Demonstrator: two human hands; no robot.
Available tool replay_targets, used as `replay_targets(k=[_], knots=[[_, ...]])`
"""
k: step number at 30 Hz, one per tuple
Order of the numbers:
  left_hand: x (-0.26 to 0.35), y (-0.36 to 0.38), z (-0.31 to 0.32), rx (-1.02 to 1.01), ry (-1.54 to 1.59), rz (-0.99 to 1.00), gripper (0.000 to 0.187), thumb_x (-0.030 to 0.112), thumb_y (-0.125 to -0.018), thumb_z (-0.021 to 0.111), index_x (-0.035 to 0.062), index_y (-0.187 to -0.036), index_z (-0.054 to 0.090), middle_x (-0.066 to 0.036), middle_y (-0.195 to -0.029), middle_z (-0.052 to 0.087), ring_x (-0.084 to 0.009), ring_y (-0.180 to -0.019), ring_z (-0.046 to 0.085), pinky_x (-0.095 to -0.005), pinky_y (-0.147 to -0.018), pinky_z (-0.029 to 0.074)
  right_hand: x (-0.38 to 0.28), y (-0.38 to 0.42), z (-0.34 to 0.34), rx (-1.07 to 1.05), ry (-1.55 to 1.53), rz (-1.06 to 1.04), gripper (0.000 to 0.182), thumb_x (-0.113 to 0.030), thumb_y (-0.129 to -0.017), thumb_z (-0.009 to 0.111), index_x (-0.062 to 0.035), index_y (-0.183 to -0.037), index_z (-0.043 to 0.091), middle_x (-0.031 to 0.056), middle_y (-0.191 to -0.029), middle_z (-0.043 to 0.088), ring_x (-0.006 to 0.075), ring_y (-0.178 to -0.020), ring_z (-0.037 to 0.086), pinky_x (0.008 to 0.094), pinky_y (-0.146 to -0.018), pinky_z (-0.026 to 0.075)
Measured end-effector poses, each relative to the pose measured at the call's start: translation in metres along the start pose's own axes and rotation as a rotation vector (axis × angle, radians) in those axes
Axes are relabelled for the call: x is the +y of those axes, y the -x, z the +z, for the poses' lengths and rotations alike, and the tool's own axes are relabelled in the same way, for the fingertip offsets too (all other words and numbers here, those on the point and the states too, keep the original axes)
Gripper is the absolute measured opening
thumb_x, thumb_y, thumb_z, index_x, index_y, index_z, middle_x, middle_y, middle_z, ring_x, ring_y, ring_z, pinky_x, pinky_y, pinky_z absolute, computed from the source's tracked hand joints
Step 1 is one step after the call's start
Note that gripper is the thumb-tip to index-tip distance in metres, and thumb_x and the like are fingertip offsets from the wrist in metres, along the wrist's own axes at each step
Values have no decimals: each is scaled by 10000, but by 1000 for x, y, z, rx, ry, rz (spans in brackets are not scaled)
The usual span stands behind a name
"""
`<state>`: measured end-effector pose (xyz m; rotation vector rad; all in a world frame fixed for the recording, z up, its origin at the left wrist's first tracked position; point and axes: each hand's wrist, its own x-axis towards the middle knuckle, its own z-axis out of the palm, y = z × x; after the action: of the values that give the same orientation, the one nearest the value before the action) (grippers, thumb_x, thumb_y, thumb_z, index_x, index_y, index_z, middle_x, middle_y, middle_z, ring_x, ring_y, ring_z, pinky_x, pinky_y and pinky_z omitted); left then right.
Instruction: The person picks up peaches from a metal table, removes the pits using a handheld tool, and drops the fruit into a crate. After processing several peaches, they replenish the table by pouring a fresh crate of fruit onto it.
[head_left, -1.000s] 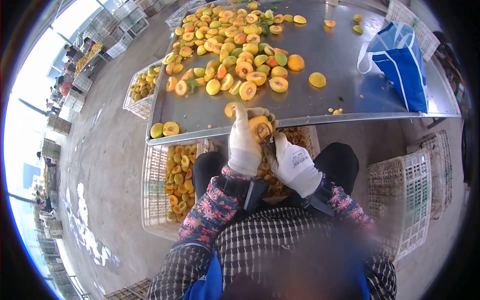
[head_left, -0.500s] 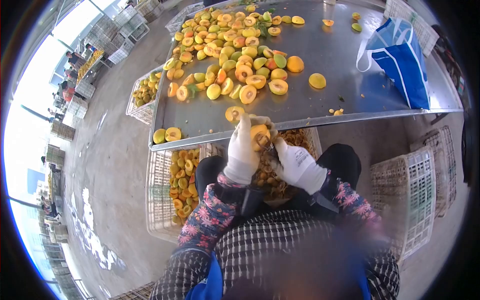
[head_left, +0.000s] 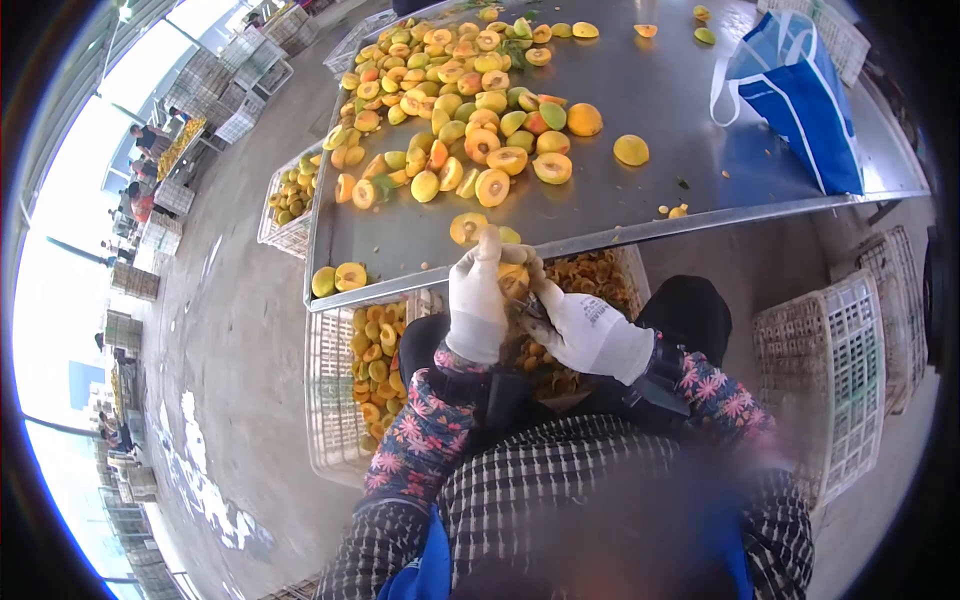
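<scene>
My left hand [head_left: 476, 300], in a white glove, is closed round a yellow peach half [head_left: 513, 277] just off the near edge of the metal table. My right hand [head_left: 590, 328], also gloved, grips a small metal tool [head_left: 538, 312] against that fruit; its tip is partly hidden by fingers and peach. Right beyond my left fingertips a cut peach half [head_left: 467, 228] lies on the table. Below my hands, between my knees, a crate holds brownish pits and scraps [head_left: 590, 280].
Many peach halves [head_left: 455, 100] are heaped on the metal table [head_left: 640, 205]. A blue bag [head_left: 800, 115] stands at its right. Crates of peach halves [head_left: 375, 350] sit beside my left knee and at the table's left [head_left: 292, 195]. Stacked crates [head_left: 825, 380] stand at right. People work far left.
The peach half has turned in my left hand, so less of its face shows. My right hand and the tool stay close against it. The whole view has shifted slightly.
</scene>
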<state>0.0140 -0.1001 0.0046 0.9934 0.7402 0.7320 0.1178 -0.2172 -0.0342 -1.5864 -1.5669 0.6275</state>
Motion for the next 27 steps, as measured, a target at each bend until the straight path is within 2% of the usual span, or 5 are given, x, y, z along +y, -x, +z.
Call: replay_targets(k=[5, 12, 18, 21, 27], knots=[[-5, -5, -6, -87, 87, -79, 475, 413, -963, 584, -32, -797, 575, -154, -829, 632, -257, -724, 635, -362, -638, 538, -7, 0, 5, -113, -662, 191, 335, -235, -990, 528, 6, -1220, 488, 100, -855, 648, 310, -657, 627, 400, -589, 496], [-13, -4, 0, -34, 130, 34, 491, 466, -943, 593, -9, -820, 574, -146, -838, 624, -260, -745, 637, -371, -665, 546, -22, 7, -1, -257, -1438, 547, 228, -316, -1020, 485, -96, -974, 520, -14, -638, 450, 81, -453, 409, 215, -423, 340], [-4, 0, 7, -20, 285, -220, 459, 464, -943, 594, 9, -892, 562, -131, -890, 613, -264, -781, 639, -398, -678, 559, -8, 10, -2, -352, -1517, 467, 226, -307, -1024, 479, -89, -999, 534, -22, -632, 458, 83, -446, 416, 229, -420, 348], [-6, -2, 9, 44, 246, -241, 454, 456, -941, 601, 7, -882, 561, -140, -882, 622, -268, -775, 642, -410, -667, 562, -19, 8, -2, -179, -1061, 484, 248, -312, -1031, 461, -83, -1075, 542, -23, -636, 459, 80, -454, 415, 225, -423, 347], [-26, -11, -7, -169, -69, -56, 486, 493, -927, 603, 8, -954, 578, -143, -935, 651, -282, -805, 663, -434, -704, 580, -5, 22, -20, -422, -1123, 544, 325, -319, -1029, 459, -72, -1238, 488, -24, -656, 464, 67, -505, 433, 226, -447, 357]])
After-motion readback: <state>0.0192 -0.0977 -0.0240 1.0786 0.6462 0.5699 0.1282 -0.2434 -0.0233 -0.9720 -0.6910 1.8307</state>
